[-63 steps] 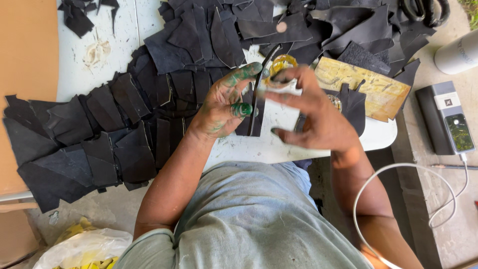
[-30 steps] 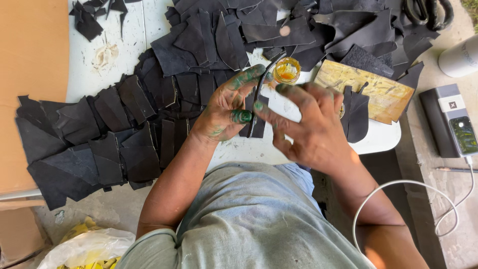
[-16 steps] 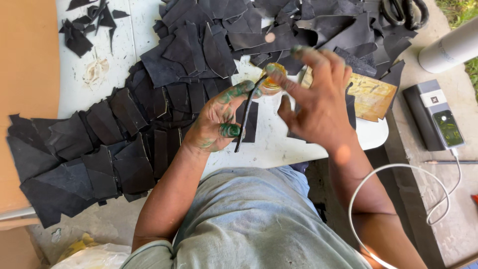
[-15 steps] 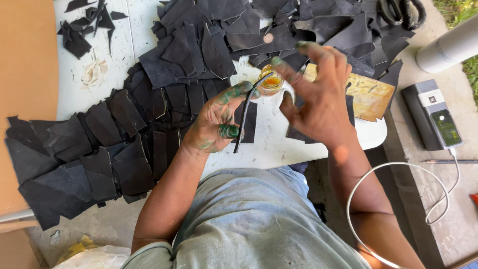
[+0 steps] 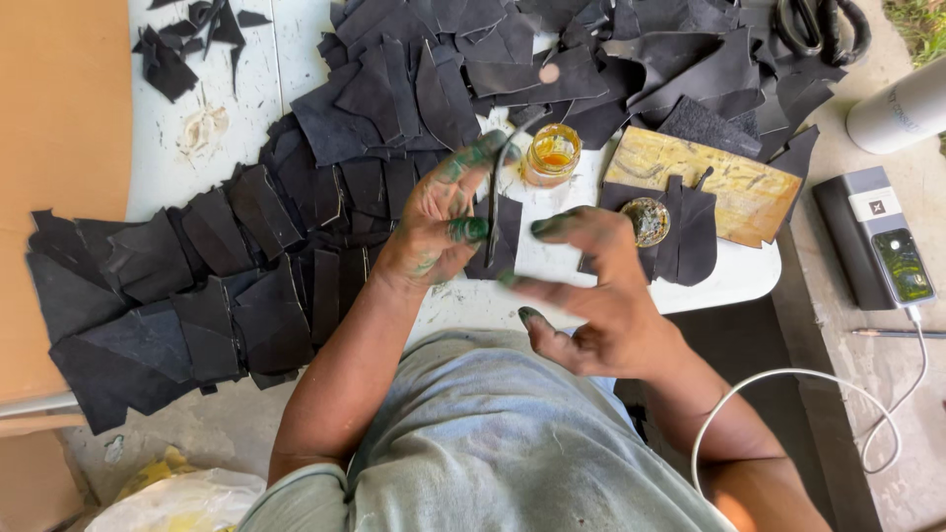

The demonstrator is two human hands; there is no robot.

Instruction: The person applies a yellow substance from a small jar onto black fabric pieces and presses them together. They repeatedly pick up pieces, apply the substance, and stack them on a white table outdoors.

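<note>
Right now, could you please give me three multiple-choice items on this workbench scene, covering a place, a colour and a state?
1. Where is the small glass jar?
A. just beyond the left hand
B. on the brown board
C. inside the bag
2. What colour stains the fingertips?
A. red
B. green
C. white
3. What is the state of the right hand?
A. gripping scissors
B. flat on the table
C. raised, empty, fingers spread

Answers: 1 A, the jar stands past the fingertips; 2 B, green smears show; 3 C, nothing lies in it.

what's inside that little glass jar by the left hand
The small glass jar stands open, with an amber-yellow liquid inside. Its bottom and how deep the liquid goes cannot be seen.
</note>
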